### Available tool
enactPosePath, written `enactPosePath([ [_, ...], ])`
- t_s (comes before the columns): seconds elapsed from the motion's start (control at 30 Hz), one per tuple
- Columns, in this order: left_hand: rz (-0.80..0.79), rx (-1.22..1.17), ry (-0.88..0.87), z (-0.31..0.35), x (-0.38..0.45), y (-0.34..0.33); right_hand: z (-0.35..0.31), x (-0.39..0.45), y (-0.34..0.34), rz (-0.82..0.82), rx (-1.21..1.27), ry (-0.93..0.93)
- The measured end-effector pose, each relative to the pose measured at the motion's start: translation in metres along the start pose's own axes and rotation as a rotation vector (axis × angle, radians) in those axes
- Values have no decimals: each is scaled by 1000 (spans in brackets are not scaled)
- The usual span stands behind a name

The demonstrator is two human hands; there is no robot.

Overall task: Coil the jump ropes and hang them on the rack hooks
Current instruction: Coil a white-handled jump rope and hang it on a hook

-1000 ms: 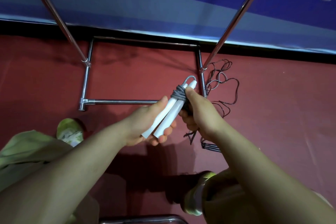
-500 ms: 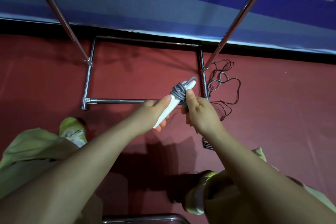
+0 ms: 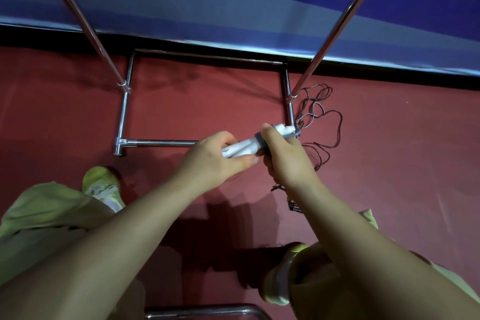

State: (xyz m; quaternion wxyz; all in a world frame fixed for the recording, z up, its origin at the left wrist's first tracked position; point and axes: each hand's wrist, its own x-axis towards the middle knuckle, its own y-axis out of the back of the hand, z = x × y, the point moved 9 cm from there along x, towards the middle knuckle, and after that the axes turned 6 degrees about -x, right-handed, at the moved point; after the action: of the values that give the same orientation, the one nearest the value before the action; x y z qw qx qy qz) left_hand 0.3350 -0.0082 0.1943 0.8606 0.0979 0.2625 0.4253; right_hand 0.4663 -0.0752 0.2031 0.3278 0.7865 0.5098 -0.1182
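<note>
I've swung the white handles [image 3: 240,149] flat; my left hand [image 3: 213,161] and right hand [image 3: 284,156] pinch the wrapped cord [image 3: 259,141], ready for hanging.

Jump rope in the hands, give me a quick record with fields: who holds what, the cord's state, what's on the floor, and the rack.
held item: jump rope, two white handles side by side, grey cord wound around them
left hand: grips the near ends of the handles
right hand: closed over the wound cord
floor: dark rope in loose, uncoiled loops on the red floor, beside the rack's right side
rack: chrome rack, base frame on the floor, two poles rising; hooks not in view
</note>
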Motion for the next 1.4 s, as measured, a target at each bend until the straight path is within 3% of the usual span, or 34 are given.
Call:
enactPosePath([
  [0.17, -211, -9, 13, 7, -2, -11, -4, -2, 2, -23, 51, 32],
  [0.27, -399, -488, 116, 12, -10, -18, -8, -5, 1, -67, 209, 50],
  [0.33, -667, -738, 297, 10, -27, -38, -14, -8, 0, -102, 311, 109],
  [0.4, -929, -905, 427, 12, -49, -58, -20, -11, -3, -143, 371, 170],
  [0.47, -1006, -950, 391, 15, -57, -69, -21, -13, -4, -161, 363, 178],
  [0.6, -812, -867, 333, 10, -43, -66, -20, -9, 3, -105, 334, 116],
  [0.83, -519, -628, 241, 1, -20, -44, -32, -7, 2, -116, 144, 222],
  [1.03, -308, -425, 225, -9, -10, -35, -9, 0, -4, -167, -30, 94],
  [1.23, -135, 125, 109, -19, -1, -13, 11, 1, -8, -202, -48, -109],
  [1.4, -40, 214, 81, -13, -2, -7, 14, 2, -9, -200, 9, -111],
])
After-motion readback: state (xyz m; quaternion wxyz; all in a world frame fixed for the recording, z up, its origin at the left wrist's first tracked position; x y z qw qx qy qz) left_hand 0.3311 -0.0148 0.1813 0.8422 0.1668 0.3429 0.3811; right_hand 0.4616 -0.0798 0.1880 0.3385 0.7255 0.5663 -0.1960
